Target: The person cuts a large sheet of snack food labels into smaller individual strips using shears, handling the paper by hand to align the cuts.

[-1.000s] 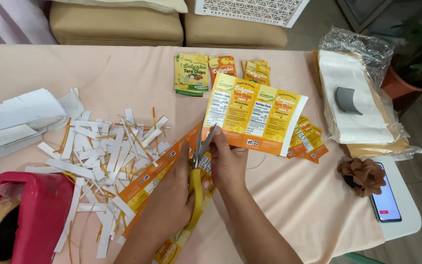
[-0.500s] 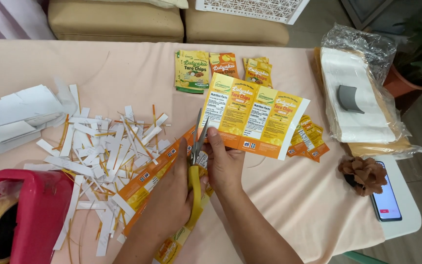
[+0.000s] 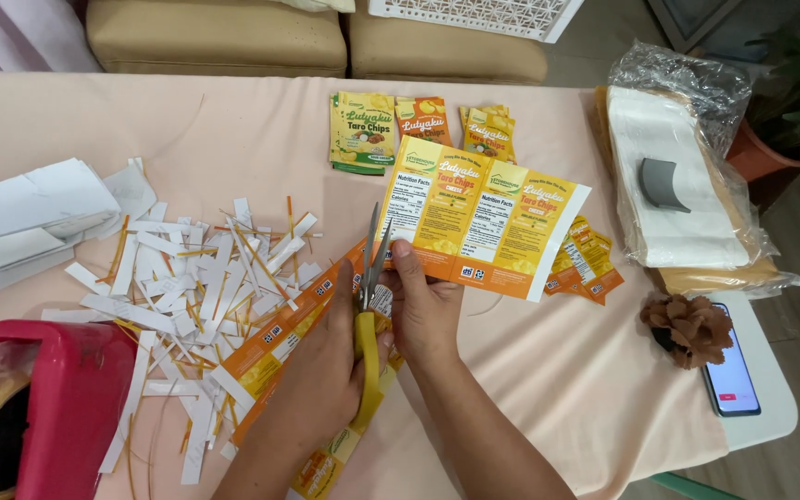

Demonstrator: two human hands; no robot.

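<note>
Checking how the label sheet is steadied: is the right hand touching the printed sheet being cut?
Touching. The head view shows the right hand pinching the lower left edge of the printed label sheet, thumb on top, just beside the blades of the yellow-handled scissors.

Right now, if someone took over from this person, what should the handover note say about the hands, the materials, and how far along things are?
Left hand: works the yellow-handled scissors, blades open at the sheet edge.
Right hand: holds the printed label sheet off the table.
Done: pile of white trimmings at left; cut orange label strip under the left hand; small stacks of labels at the far edge.
Left: the held sheet is uncut across most of its width.
</note>
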